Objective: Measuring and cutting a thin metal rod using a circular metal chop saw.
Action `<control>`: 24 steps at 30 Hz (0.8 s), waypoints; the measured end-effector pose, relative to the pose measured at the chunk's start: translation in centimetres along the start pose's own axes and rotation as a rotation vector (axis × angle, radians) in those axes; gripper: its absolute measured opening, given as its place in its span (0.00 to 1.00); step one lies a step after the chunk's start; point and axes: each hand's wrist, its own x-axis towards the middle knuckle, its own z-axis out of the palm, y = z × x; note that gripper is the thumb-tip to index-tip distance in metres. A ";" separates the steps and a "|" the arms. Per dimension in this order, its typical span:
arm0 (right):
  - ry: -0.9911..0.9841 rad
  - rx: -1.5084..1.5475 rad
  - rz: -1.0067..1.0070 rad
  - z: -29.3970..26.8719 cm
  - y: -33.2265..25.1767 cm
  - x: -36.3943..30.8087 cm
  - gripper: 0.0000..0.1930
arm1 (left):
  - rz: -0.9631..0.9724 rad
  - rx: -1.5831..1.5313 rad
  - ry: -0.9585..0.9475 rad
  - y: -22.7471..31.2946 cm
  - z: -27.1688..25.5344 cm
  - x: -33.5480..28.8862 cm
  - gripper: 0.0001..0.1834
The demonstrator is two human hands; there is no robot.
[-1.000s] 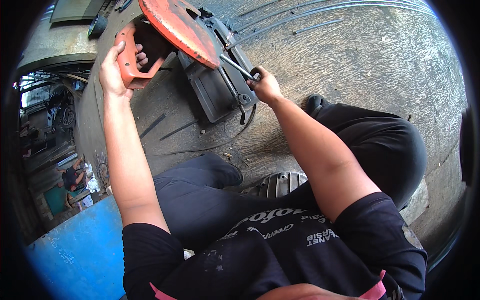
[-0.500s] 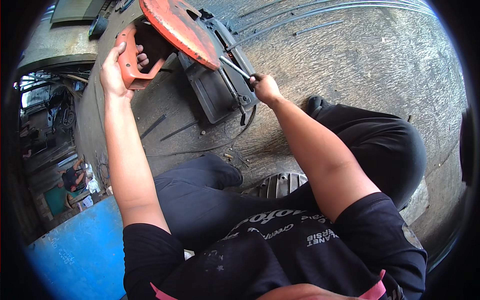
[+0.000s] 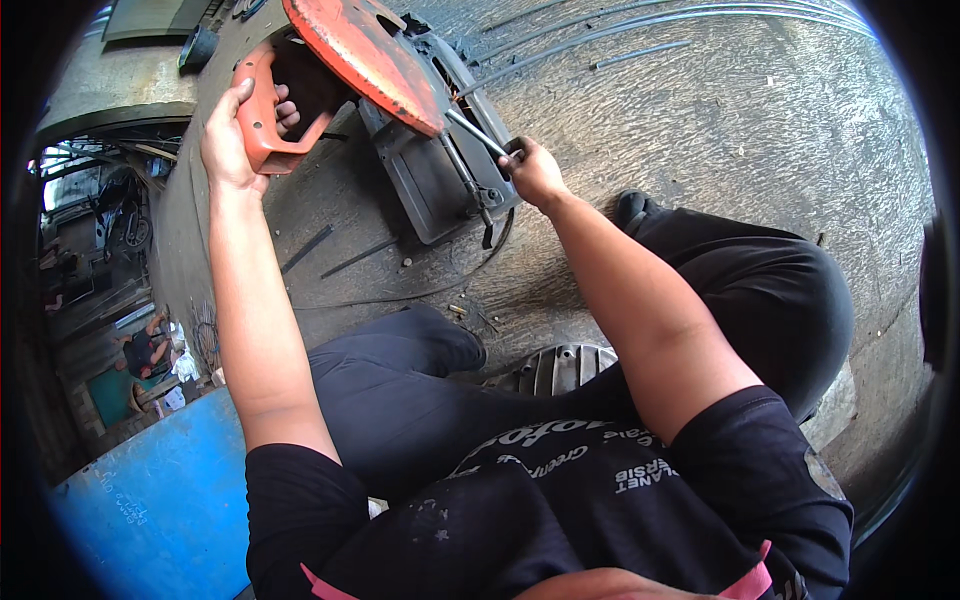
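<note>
My left hand [image 3: 235, 140] is wrapped round the orange handle of a chop saw, whose worn orange guard [image 3: 370, 65] slants over its dark metal base [image 3: 425, 190]. In my right hand [image 3: 533, 172] is a thin metal rod [image 3: 477, 133], gripped near its close end. The rod's far end runs in under the lower edge of the guard, beside the clamp screw on the base. The guard hides that far end, so I cannot tell whether a disc touches it.
Long thin rods [image 3: 680, 14] lie on the rough floor at the far right, with a short dark piece [image 3: 640, 55] nearer. Cut offcuts and a cable [image 3: 400, 300] lie before the saw. A blue panel [image 3: 165, 490] stands at my left. Another person [image 3: 145, 352] sits far left.
The orange guard and handle have shifted very slightly. My left hand keeps its grip on the handle, and my right hand stays on the rod in nearly the same place.
</note>
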 end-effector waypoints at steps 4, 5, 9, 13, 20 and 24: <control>-0.005 -0.007 -0.011 -0.1 -0.3 -0.4 0.19 | 0.002 -0.003 -0.007 -0.1 -0.1 0.1 0.26; -0.007 -0.006 -0.011 -0.1 -0.5 -0.5 0.19 | 0.002 -0.002 -0.006 -0.1 -0.2 0.1 0.26; -0.041 0.020 0.028 -0.2 -0.7 -0.4 0.20 | 0.001 -0.002 0.000 -0.1 -0.2 0.0 0.26; -0.018 0.038 -0.019 0.3 0.4 0.2 0.15 | -0.003 -0.006 -0.004 0.0 -0.1 0.0 0.26; -0.031 0.081 -0.001 0.7 0.1 0.2 0.11 | -0.002 -0.004 0.000 -0.1 -0.3 -0.1 0.26; -0.026 0.060 -0.001 0.6 0.7 0.6 0.12 | 0.006 -0.016 -0.004 0.0 0.2 0.0 0.25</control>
